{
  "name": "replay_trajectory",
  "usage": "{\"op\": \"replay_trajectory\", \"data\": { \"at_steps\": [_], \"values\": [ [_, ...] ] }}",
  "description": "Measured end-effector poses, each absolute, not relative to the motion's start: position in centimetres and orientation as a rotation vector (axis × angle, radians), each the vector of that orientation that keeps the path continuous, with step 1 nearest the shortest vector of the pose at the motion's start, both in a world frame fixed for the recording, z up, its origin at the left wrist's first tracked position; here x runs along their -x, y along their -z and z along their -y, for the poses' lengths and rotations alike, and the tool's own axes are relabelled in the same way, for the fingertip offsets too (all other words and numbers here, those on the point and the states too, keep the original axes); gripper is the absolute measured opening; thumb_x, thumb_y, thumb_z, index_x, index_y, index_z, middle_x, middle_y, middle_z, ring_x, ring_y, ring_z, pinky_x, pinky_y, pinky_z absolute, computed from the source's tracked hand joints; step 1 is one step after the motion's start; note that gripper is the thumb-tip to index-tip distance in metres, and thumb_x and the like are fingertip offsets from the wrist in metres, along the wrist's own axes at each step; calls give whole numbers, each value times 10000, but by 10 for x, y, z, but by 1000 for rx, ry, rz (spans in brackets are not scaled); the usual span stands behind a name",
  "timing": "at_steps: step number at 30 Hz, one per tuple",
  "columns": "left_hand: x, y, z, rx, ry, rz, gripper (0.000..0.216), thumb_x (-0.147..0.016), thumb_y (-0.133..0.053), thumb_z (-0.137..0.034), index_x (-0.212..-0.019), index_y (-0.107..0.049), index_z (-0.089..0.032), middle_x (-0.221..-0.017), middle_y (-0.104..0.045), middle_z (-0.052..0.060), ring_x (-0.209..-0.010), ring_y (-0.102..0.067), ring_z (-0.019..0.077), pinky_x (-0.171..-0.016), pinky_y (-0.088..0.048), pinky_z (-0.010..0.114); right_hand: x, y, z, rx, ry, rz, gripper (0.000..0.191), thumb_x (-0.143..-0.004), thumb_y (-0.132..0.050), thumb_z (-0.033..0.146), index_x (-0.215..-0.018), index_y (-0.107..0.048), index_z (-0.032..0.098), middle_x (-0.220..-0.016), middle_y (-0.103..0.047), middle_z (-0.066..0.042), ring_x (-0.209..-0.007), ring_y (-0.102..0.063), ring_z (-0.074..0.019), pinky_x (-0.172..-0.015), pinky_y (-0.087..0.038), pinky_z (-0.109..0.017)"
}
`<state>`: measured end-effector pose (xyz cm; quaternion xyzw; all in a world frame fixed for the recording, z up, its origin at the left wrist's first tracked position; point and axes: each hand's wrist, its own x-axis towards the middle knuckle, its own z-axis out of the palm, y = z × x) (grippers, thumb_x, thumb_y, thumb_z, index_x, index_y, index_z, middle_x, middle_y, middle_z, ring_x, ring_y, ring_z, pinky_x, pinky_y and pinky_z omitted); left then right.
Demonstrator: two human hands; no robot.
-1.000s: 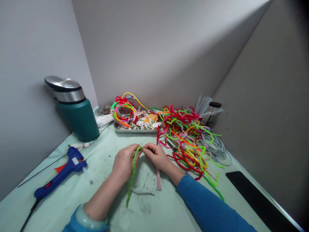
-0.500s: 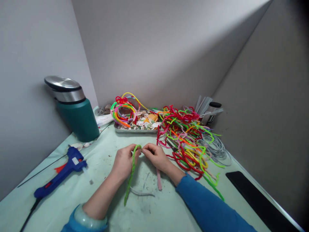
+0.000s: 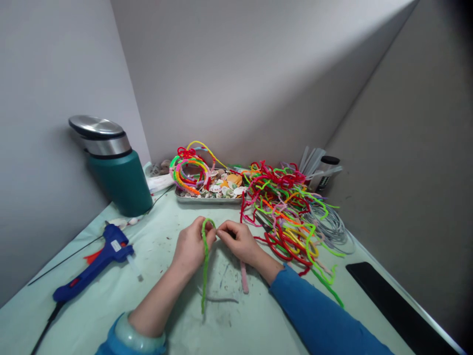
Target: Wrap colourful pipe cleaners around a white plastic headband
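At the far left of the pale green bench (image 3: 162, 236), a thin dark rod (image 3: 66, 260) lies slantwise beside a blue glue gun (image 3: 92, 266), whose black cord runs off toward the lower edge; a clear stick end pokes from the gun's back, and a bit of red-orange material (image 3: 92, 257) shows next to it. Behind stands 1 dark green bottle (image 3: 121, 182) with a tilted silver top. Further right, a metal tray (image 3: 210, 200) by the wall holds many small, mostly pale flat pieces (image 3: 231, 185), with looped fuzzy cords (image 3: 190, 172) of several colours at its left end. In front of the tray, the left hand (image 3: 190, 246) has its fingers closed on a green fuzzy strip (image 3: 205, 261), which arches over near the fingertips and hangs down above the bench. A short grey strip (image 3: 223, 299) lies below. The right hand (image 3: 239, 241) has its fingers drawn narrow, tips together, at the green strip's upper end; what they pinch is too small to tell. A pink strip (image 3: 244, 281) lies partly under that hand. To its right spreads a tangled heap of bright fuzzy stems (image 3: 277, 190), then a grey cord coil (image 3: 328, 224), a black-lidded container (image 3: 325, 172) near clear sticks (image 3: 312, 160), and 1 long black strip (image 3: 391, 305) along the right edge.
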<state>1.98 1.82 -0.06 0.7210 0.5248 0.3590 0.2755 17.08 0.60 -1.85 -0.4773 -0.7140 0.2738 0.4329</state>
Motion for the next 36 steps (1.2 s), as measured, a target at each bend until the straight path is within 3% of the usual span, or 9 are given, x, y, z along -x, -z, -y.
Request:
{"op": "replay_trajectory", "data": {
  "at_steps": [11, 20, 36],
  "values": [
    [-20, -3, -14, -2137, -1034, -1433, 142, -766, -498, -297, -714, -578, -192, -603, -579, -33, -519, -468, 94, -515, -327, 191, -172, 21, -10, 1229, -688, 1733, 147, -800, -493, 238, -719, -587, 161, -633, -542, 17, -608, -485, -111, -556, -366, -207],
    [-18, 3, -18, -2269, -1187, -1141, 183, -809, -477, -220, -841, -657, -217, -824, -646, 30, -754, -588, 136, -669, -425, 218, -174, 24, -13, 1217, -735, 1655, 191, -812, -486, 303, -713, -568, 161, -633, -525, 16, -603, -475, -111, -543, -369, -204],
    [-19, 1, -18, -2286, -1024, -1198, 209, -783, -507, -181, -895, -682, -199, -832, -666, 45, -747, -599, 152, -678, -443, 242, -173, 26, -12, 1230, -721, 1672, 153, -804, -482, 253, -732, -582, 162, -648, -546, 15, -621, -495, -113, -557, -372, -205]
  ]
}}
